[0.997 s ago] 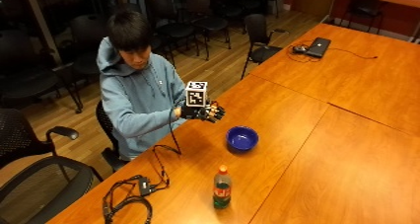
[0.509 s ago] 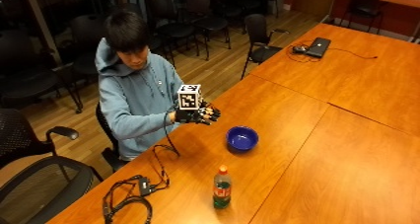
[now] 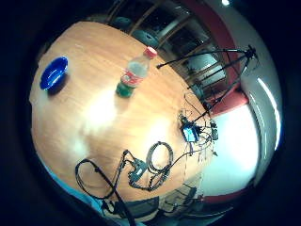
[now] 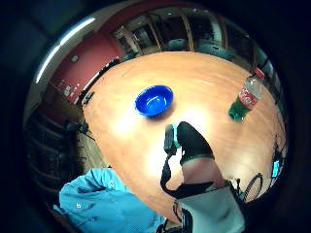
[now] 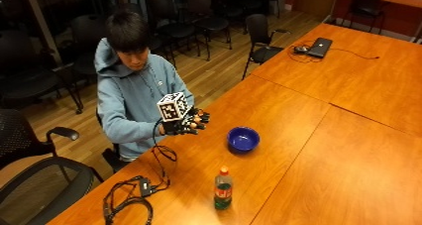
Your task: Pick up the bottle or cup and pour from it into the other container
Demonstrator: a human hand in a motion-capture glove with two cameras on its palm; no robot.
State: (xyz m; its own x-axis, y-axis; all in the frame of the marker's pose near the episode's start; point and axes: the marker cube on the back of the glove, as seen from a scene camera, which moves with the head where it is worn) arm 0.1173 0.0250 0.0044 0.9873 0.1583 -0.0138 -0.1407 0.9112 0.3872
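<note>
A: Bottle (image 5: 223, 188) first: where is it?
B: Low in the outside view, just left of centre, upright on the wooden bench (image 5: 310, 150). It has a red cap, a red label, and green liquid in its lower part. Nothing touches it.

A: And the other container?
B: A blue bowl (image 5: 243, 138), near the middle of that view, above and slightly right of the bottle, well apart from it. I cannot tell whether anything is inside.

A: What about the hands?
B: The gloved right hand (image 5: 186, 122) is held up left of centre, in front of the person's chest, above the near edge of the bench. It holds nothing. The fingers look loosely curled, spread toward the bowl. The bare hand seems to sit close against it, but I cannot tell whether the 2 touch.

A: Do the palm views add anything?
B: In the thumb side palm view 1 gloved thumb (image 4: 193, 141) shows, with the bowl (image 4: 154, 100) beyond it on the bench and the bottle (image 4: 245, 97) away toward the right rim. The little finger side palm view shows the bottle (image 3: 134, 74) standing, the bowl (image 3: 53, 73) apart from it, and a bundle of black cables (image 3: 141, 169) lying on the bench (image 3: 89, 117).

A: Anything else?
B: A laptop (image 5: 320, 47) lies at the upper right, far from both containers. More black cable (image 5: 131, 197) lies at the lower left.
</note>
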